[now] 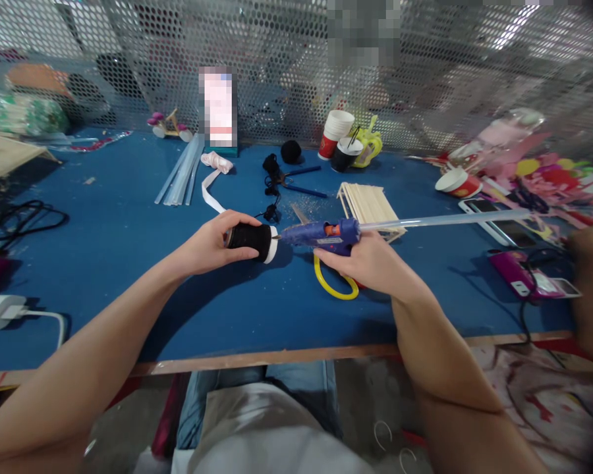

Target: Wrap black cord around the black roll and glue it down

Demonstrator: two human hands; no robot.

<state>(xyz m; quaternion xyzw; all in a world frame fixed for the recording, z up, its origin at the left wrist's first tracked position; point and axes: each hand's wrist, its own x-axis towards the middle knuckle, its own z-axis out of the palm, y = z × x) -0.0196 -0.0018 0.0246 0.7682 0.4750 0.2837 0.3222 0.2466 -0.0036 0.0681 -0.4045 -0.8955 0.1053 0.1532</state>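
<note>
My left hand is wrapped round a black-covered paper cup lying on its side, its white rim facing right. My right hand grips a blue glue gun with a long clear glue stick poking out of its back to the right. The gun's nozzle touches the cup's white rim. Both hands hover just above the blue table.
Behind the hands lie a popsicle-stick frame, scissors, black yarn, a white ribbon, clear glue sticks and stacked paper cups. Phones, a pink device and craft scraps crowd the right. A mesh wall closes the back.
</note>
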